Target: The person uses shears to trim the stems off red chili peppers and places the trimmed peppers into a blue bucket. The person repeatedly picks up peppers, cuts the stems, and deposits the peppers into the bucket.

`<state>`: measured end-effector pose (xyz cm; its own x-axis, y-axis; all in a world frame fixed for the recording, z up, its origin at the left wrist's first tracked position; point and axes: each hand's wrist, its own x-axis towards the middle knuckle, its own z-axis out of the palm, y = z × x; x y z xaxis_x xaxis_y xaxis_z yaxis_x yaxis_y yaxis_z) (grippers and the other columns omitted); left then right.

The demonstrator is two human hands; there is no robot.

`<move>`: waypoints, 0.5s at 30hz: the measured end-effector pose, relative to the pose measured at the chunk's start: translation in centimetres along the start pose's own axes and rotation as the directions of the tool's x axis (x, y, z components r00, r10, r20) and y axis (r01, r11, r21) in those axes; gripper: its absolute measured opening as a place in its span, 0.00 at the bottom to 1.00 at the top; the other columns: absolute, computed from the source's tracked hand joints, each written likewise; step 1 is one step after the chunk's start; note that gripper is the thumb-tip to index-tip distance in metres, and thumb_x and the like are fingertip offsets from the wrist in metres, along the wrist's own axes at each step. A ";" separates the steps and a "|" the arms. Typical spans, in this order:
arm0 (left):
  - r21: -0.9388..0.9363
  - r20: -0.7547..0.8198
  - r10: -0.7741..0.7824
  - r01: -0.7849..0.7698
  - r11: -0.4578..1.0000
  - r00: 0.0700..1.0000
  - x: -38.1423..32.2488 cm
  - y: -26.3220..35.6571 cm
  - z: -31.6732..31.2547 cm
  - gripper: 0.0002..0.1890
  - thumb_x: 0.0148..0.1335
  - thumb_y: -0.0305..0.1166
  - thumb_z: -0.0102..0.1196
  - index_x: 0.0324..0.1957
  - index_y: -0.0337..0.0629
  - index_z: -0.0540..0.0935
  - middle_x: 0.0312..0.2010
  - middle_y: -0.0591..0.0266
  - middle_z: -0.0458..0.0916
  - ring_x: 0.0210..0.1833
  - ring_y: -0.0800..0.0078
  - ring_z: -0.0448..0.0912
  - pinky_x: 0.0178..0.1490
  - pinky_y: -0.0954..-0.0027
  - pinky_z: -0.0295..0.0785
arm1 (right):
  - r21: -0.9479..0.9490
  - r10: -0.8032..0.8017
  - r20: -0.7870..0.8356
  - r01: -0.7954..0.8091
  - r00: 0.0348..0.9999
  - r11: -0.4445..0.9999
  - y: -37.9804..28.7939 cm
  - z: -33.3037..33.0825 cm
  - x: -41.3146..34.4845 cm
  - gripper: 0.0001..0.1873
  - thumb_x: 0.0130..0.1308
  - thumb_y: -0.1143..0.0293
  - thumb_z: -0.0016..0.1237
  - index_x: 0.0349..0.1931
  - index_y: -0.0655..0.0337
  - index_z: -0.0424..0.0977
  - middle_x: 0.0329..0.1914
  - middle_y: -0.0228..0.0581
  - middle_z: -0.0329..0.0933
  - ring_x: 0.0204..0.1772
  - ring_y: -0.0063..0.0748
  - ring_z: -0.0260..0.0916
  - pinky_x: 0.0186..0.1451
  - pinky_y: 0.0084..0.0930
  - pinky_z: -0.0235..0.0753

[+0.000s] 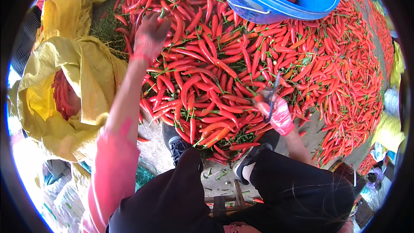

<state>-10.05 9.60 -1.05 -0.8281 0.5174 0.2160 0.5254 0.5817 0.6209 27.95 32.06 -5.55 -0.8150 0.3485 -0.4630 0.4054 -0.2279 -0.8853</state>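
Observation:
A broad heap of red chili peppers (223, 71) lies before me, most with green stems. My left hand (152, 34), in a reddish glove and slightly blurred, reaches onto the far left of the heap. A green stem shows at its fingertips, but whether the fingers grip a pepper is unclear. Near the heap's right front, my right hand (278, 111) wears a red-and-white glove and holds a pair of dark scissors (275, 85), blades pointing away from me. A red pepper lies against the fingers of that hand.
A blue bucket (310, 9) holding peppers tilts on the far side of the heap. At left stands an open yellow woven sack (93, 81) with peppers inside. Cut green stems (110, 29) lie beside it. My shoes (177, 147) touch the heap's near edge.

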 end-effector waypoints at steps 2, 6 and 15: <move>0.302 0.191 0.009 -0.068 0.951 0.982 1.5 -1.7 2.7 0.18 0.68 0.40 0.56 0.58 0.51 0.82 0.60 0.51 0.78 0.57 0.59 0.79 0.59 0.65 0.73 | 0.011 0.003 0.004 -0.003 1.000 1.000 0.6 1.4 -0.1 0.20 0.66 0.78 0.57 0.58 0.68 0.72 0.51 0.37 0.79 0.52 0.25 0.76 0.57 0.26 0.77; 0.305 0.465 -0.040 -0.117 0.945 0.884 -3.9 1.4 6.1 0.21 0.62 0.45 0.60 0.58 0.62 0.82 0.68 0.50 0.69 0.69 0.45 0.69 0.64 0.39 0.67 | 0.146 0.036 -0.062 -0.027 0.997 0.989 1.4 3.3 -0.3 0.21 0.65 0.80 0.57 0.58 0.66 0.72 0.52 0.39 0.78 0.55 0.27 0.76 0.62 0.27 0.76; -0.307 0.699 0.358 -0.192 0.932 0.619 -13.5 11.5 -3.7 0.19 0.64 0.33 0.62 0.57 0.51 0.81 0.67 0.41 0.69 0.70 0.44 0.69 0.71 0.51 0.66 | 0.019 0.019 -0.157 -0.016 0.987 1.000 0.3 0.5 -2.3 0.21 0.60 0.77 0.65 0.52 0.66 0.75 0.42 0.33 0.79 0.46 0.27 0.77 0.52 0.28 0.78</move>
<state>6.43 6.97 5.92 -0.1874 0.9673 -0.1710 0.5886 0.2500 0.7688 29.75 30.73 -4.69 -0.7317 0.4828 -0.4811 0.4110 -0.2506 -0.8765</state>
